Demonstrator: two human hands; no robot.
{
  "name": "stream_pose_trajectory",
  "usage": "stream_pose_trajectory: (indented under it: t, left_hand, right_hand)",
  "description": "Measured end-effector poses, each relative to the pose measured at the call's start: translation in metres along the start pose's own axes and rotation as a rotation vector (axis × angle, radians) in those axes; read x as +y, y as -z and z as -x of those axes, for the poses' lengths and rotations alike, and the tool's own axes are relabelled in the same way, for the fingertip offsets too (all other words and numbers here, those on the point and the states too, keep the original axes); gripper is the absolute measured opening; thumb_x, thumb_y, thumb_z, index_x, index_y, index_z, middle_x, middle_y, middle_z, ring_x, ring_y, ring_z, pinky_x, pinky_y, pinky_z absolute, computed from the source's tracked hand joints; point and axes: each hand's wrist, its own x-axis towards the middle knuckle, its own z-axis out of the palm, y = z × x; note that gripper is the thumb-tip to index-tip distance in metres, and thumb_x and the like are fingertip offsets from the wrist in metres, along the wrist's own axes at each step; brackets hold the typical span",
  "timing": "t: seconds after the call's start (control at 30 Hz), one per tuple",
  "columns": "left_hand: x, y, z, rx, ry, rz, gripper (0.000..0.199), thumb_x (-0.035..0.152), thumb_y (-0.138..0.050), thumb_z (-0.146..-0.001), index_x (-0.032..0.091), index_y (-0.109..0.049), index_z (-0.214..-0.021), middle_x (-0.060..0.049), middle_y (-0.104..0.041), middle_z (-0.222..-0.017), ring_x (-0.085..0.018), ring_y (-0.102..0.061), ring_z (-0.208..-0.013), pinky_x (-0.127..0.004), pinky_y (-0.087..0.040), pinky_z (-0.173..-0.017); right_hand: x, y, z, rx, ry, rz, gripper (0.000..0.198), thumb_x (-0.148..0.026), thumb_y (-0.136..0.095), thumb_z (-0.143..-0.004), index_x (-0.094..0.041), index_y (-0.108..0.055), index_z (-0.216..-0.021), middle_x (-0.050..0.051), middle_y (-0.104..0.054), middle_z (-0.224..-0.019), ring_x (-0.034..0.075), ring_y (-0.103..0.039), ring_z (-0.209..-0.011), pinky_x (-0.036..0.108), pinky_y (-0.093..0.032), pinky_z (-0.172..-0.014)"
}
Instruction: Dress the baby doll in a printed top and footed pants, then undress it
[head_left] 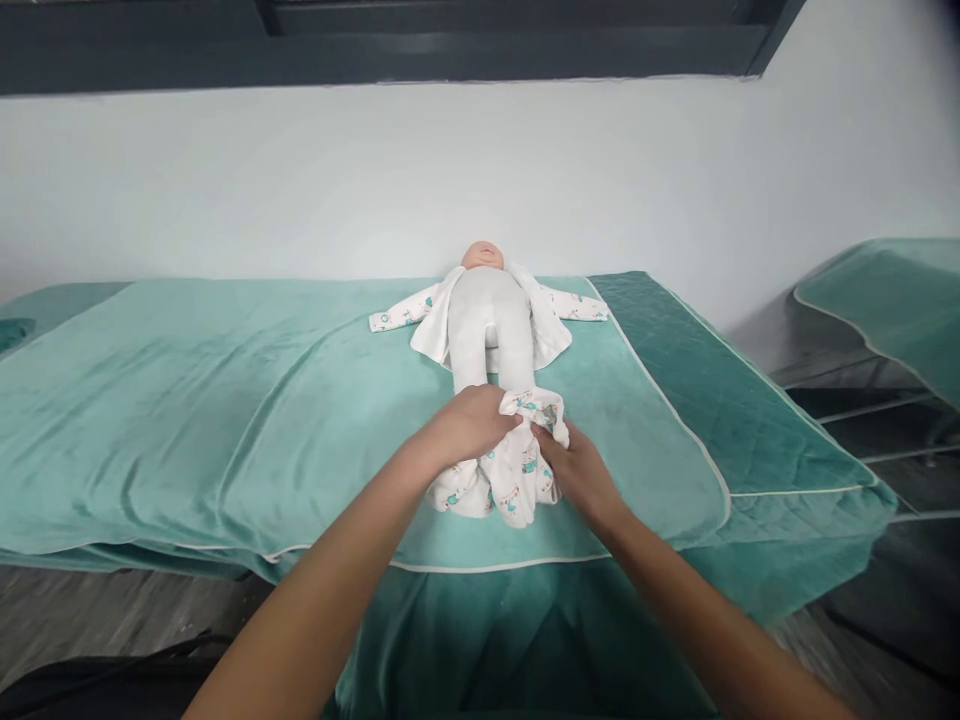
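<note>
A baby doll (484,254) lies on its back with its head near the wall and its legs toward me. Its body and legs are white, and an open white baby jacket (551,335) with printed sleeves is spread under it, one sleeve out to each side. At the doll's feet I hold bunched printed baby trousers (517,485). My left hand (478,425) grips the cloth from the left, over the doll's lower leg. On the right, the fingers of my right hand (574,465) are closed on the gathered edge. The doll's feet are hidden by cloth and hands.
A green velvet bed cover (225,400) with white piping lies under the doll. Behind it rises a white wall (300,180) with a dark frame (450,50) above. Another green-covered surface (892,300) stands at the right, over a dark gap with metal bars.
</note>
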Motion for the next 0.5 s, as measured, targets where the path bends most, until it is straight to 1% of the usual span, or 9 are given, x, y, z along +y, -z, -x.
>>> stream_pose_trajectory:
  t: [0.07,0.13,0.23,0.3,0.4,0.5]
  left_hand:
    - [0.002,-0.002,0.0,0.015,0.01,-0.03,0.022,0.031,-0.049,-0.086,0.019,-0.059,-0.071,-0.006,-0.07,-0.08,-0.021,-0.061,-0.074,-0.029,-0.038,-0.063]
    - [0.004,-0.003,-0.001,0.025,0.017,-0.024,0.021,0.031,-0.05,-0.084,0.019,-0.059,-0.07,-0.006,-0.07,-0.079,-0.021,-0.061,-0.074,-0.029,-0.038,-0.062]
    - [0.005,-0.002,-0.001,0.028,0.006,0.08,0.021,0.036,-0.053,-0.085,0.019,-0.063,-0.078,-0.006,-0.071,-0.086,-0.022,-0.063,-0.08,-0.029,-0.041,-0.065]
    - [0.005,-0.002,-0.001,0.022,-0.02,0.212,0.024,0.04,-0.055,-0.085,0.019,-0.066,-0.086,-0.007,-0.072,-0.093,-0.023,-0.064,-0.085,-0.03,-0.044,-0.069]
    - [0.001,-0.004,-0.004,0.002,-0.051,0.495,0.029,0.045,-0.061,-0.084,0.018,-0.068,-0.093,-0.008,-0.073,-0.098,-0.024,-0.066,-0.09,-0.032,-0.047,-0.075]
    - [-0.003,-0.008,-0.009,-0.037,-0.018,0.762,0.034,0.046,-0.069,-0.08,0.016,-0.068,-0.097,-0.009,-0.072,-0.101,-0.024,-0.067,-0.092,-0.034,-0.049,-0.078]
  right_hand:
    - [0.001,0.0,0.0,0.005,0.024,-0.013,0.04,-0.054,-0.061,-0.083,-0.021,-0.067,-0.106,0.004,-0.073,-0.096,0.026,-0.063,-0.089,0.034,-0.047,-0.076]
    - [0.005,0.001,-0.002,-0.007,0.039,-0.075,0.041,-0.052,-0.06,-0.084,-0.02,-0.066,-0.11,0.005,-0.072,-0.101,0.025,-0.062,-0.09,0.034,-0.046,-0.076]
    - [0.012,0.001,-0.004,0.018,0.064,-0.179,0.041,-0.051,-0.06,-0.085,-0.02,-0.065,-0.112,0.006,-0.071,-0.105,0.024,-0.062,-0.091,0.032,-0.047,-0.076]
    - [0.015,0.0,-0.006,0.061,0.079,-0.237,0.041,-0.049,-0.062,-0.083,-0.02,-0.064,-0.111,0.005,-0.071,-0.102,0.023,-0.063,-0.089,0.032,-0.048,-0.074]
    - [0.015,-0.002,-0.011,0.107,0.13,-0.283,0.039,-0.046,-0.063,-0.08,-0.022,-0.063,-0.111,0.004,-0.071,-0.101,0.023,-0.064,-0.088,0.033,-0.049,-0.075]
    - [0.012,-0.002,-0.022,0.122,0.181,-0.28,0.036,-0.044,-0.062,-0.08,-0.023,-0.063,-0.109,0.004,-0.071,-0.1,0.023,-0.064,-0.087,0.034,-0.05,-0.076]
